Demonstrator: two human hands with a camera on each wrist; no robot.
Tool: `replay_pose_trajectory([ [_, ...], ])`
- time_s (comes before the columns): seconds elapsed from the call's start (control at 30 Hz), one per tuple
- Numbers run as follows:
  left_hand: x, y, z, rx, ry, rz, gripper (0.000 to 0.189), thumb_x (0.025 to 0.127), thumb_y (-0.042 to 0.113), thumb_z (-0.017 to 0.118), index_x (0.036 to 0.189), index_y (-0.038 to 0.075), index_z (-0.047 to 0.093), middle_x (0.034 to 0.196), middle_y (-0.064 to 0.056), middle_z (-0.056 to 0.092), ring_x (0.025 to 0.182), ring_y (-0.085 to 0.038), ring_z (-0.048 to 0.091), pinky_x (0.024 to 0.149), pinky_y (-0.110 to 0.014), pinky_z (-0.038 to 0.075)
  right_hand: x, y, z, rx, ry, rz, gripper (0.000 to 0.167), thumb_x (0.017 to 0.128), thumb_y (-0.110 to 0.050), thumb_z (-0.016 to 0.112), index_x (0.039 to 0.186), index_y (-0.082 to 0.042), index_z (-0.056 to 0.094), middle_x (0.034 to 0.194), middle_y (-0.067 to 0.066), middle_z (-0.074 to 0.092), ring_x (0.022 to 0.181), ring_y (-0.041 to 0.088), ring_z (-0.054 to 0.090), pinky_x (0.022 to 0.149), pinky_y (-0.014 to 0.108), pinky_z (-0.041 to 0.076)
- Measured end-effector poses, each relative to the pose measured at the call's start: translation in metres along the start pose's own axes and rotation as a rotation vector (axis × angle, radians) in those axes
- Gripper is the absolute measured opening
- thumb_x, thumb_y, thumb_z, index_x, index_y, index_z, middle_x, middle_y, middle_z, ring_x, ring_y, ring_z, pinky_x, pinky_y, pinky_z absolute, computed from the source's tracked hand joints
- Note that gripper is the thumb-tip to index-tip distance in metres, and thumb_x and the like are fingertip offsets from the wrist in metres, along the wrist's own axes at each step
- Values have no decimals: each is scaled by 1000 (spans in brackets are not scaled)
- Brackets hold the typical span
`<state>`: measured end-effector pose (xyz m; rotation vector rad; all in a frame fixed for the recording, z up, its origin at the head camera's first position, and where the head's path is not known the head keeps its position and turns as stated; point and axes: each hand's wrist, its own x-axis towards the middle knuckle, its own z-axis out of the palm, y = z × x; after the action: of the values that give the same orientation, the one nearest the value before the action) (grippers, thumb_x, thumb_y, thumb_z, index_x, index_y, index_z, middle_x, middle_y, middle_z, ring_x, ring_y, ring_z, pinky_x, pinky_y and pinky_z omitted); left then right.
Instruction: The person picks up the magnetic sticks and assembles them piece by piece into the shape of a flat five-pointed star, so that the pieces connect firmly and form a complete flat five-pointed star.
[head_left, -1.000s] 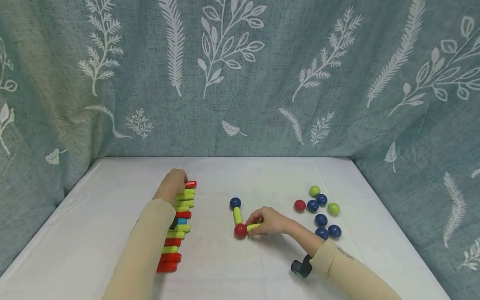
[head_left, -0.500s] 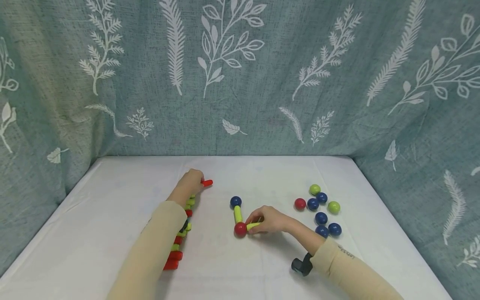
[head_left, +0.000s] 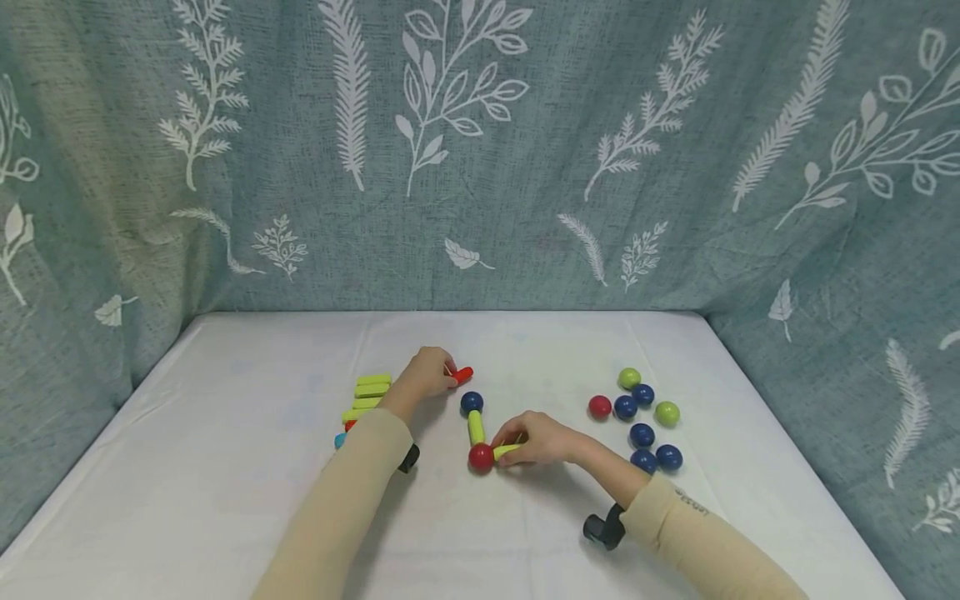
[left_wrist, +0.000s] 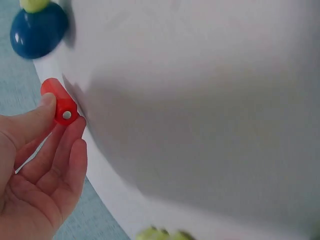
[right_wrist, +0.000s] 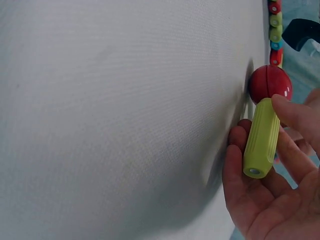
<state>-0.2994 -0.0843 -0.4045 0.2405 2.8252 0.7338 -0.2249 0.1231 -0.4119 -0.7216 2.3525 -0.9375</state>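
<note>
The left hand (head_left: 429, 372) has crossed from the row of sticks (head_left: 372, 390), pinching a red stick (head_left: 464, 375) now near the blue ball (head_left: 472, 403). The right hand (head_left: 540, 440) grips a green stick (right_wrist: 261, 140) against the red ball (head_left: 481, 457), so both hands work close together.

- I am looking at a grey-green fabric backdrop (head_left: 525, 217), which is filling the rear of my head view and wrapping round both sides.
- A white leaf pattern (head_left: 350, 92) is running across it, with tall sprigs and fronds above and smaller leaves lower down.
- The fabric is hanging in soft folds and turning brownish toward the left.
- Below, a white cloth (head_left: 517, 542) is covering the worktop (head_left: 187, 500) and showing faint creases; its far edge is meeting the backdrop in a straight line.
- My wrist views are showing broad, soft-edged shadows (left_wrist: 175, 120) on the white.
</note>
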Motion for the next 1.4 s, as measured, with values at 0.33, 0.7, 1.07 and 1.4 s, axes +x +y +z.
replay_pose_trajectory([
  [0.33,0,21,11,-114,-28,27,19,84,11,66,100,-1,66,89,-11,63,77,-18,57,69,-26,50,3,1,1,6,-7,-27,20,81,-9,69,100,-5,67,89,1,65,77,11,53,69,21,47],
  [0.7,-4,29,17,-168,-56,71,23,83,15,68,102,1,65,89,-9,64,75,-16,59,68,-25,51,3,1,0,-2,2,-53,20,79,-8,70,99,-4,68,87,1,65,75,8,54,65,18,46],
  [1.07,-15,29,12,-108,-133,191,40,79,10,70,117,2,60,107,-11,64,102,-24,57,88,-35,45,-1,1,-5,-67,27,-20,19,79,-8,70,97,-6,69,86,0,66,74,10,53,66,21,45],
  [1.4,-19,24,16,-98,-125,153,41,80,13,71,119,5,60,109,-10,64,101,-22,58,89,-36,45,-6,4,-8,-88,72,13,20,79,-11,70,99,-7,69,93,0,66,85,15,56,74,28,46],
])
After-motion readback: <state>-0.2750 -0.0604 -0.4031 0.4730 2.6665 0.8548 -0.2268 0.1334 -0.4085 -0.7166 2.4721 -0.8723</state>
